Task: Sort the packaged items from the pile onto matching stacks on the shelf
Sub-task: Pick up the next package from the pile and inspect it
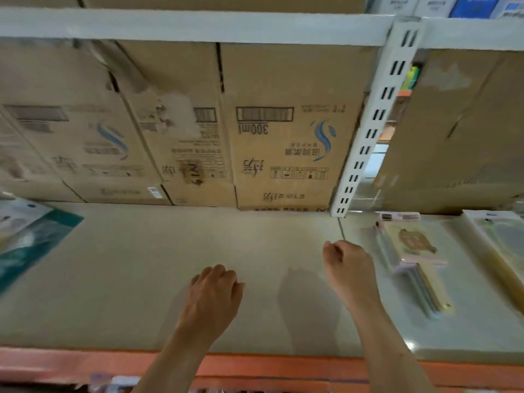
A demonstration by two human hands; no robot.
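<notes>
Packaged items (408, 251): one stack of flat pale packs, the top one showing a brown motif, lying on the shelf (141, 279) in the right-hand bay, just right of my right hand (348, 268) and not touched by it. The stack is blurred and I cannot count the packs. Further pack (499, 245), pale with a yellowish edge, lies at the far right beside the stack and is cut off by the frame. Teal pack (34, 236) lies flat at the far left edge of the shelf, well apart from both my hands. My right hand is over the shelf near the seam between bays, fingers curled into a loose fist, holding nothing. My left hand (215, 293) is over the middle of the shelf, knuckles up, fingers curled under, holding nothing; whether it touches the surface I cannot tell. Cardboard boxes (283, 137) stand in a row along the back of the shelf, printed side forward, the print upside down. White slotted upright (377, 117) stands between the bays. Orange front edge (255, 364) runs below my forearms. White beam (170, 26) crosses above the boxes.
</notes>
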